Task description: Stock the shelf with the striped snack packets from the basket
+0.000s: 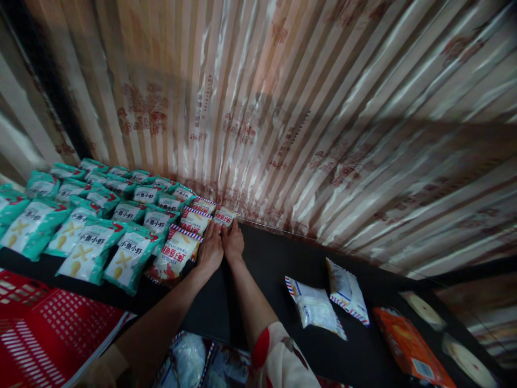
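At the right end of the bag rows, a red-and-white snack bag (225, 215) lies against the striped curtain. My left hand (211, 248) is at its near left corner with bent fingers, and my right hand (233, 241) grips its near right side. The fingertips are partly hidden by the hands. Left of my left hand are more red-and-white snack bags, the closest one (174, 253) leaning on the bag behind. Beyond them, several green-and-white snack bags (89, 248) stand in slanting rows on the black shelf (264, 269).
A red basket (60, 318) is at the lower left below the shelf edge. Two pale snack bags (313, 307) lie to the right. Farther right are an orange package (412, 345) and round flat packs (424, 310). More bags (189, 355) show below my forearms. The striped curtain (258, 108) hangs behind.
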### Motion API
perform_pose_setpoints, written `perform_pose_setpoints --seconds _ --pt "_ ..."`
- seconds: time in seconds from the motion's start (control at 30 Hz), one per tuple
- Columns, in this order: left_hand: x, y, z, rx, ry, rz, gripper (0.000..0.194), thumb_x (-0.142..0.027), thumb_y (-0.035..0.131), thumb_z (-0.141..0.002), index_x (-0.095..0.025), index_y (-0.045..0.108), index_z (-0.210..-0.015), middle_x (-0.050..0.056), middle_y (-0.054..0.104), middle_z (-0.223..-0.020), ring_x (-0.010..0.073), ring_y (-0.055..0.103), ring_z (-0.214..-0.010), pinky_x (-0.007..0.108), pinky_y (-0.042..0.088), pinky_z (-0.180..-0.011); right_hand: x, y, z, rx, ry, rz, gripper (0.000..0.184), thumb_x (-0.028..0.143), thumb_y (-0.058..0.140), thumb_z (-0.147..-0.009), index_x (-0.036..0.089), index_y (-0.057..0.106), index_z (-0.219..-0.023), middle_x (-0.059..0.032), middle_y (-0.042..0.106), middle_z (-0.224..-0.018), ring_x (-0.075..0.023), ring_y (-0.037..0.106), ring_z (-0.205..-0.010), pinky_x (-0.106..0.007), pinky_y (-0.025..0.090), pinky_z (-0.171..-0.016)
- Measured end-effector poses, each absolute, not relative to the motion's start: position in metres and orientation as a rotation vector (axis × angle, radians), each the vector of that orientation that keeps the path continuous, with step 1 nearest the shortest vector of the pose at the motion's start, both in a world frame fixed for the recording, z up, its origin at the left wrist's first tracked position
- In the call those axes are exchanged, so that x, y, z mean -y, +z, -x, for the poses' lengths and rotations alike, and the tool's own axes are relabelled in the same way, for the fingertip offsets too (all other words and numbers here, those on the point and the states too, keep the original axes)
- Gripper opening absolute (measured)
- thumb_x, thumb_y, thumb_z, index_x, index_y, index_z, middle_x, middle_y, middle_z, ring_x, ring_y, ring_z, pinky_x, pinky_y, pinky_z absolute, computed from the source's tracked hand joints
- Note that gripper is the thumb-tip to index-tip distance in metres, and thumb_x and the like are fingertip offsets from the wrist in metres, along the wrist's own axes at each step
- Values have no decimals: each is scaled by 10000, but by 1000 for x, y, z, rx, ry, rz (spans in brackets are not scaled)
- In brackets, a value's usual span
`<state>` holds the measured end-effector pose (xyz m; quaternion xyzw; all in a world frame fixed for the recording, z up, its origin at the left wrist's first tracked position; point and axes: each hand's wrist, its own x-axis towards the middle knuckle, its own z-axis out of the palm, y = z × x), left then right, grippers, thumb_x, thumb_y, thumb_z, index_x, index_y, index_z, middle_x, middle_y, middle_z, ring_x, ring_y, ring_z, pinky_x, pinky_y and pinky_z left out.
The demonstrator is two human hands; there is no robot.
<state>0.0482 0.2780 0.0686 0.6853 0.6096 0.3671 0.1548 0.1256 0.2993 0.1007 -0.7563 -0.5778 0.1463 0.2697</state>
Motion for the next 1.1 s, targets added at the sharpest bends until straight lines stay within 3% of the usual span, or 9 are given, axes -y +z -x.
perform_pose_setpoints --seconds 0.57,0.77,1.1 --pt "-278 60 -50 -1736 1158 -1947 481 -105 351 -837 -70 403 -1313 151 349 -1432 240 250 -1353 425 278 -1104 -301 83 -132 1541 380 1813 466 345 434 -867 139 454 -1285 -127 640 -1078 -223 592 -969 -311 427 -823" --pt "-273 60 -52 -1705 1215 -2027 456 -90 338 -840 -48 435 -1283 170 371 -1414 237 254 -1352 432 262 -1111 -294 75 -133 1480 312 1791 492 343 440 -856 66 463 -1262 -190 606 -1121 -260 562 -1030 -365 416 -867" --pt "-239 66 -54 -1653 1291 -2092 420 -45 370 -786 -81 544 -1167 147 581 -1210 230 509 -1167 408 428 -999 -256 73 -138 1494 199 1767 442 320 402 -869 58 516 -1206 -198 588 -1141 -259 545 -1051 -387 415 -895"
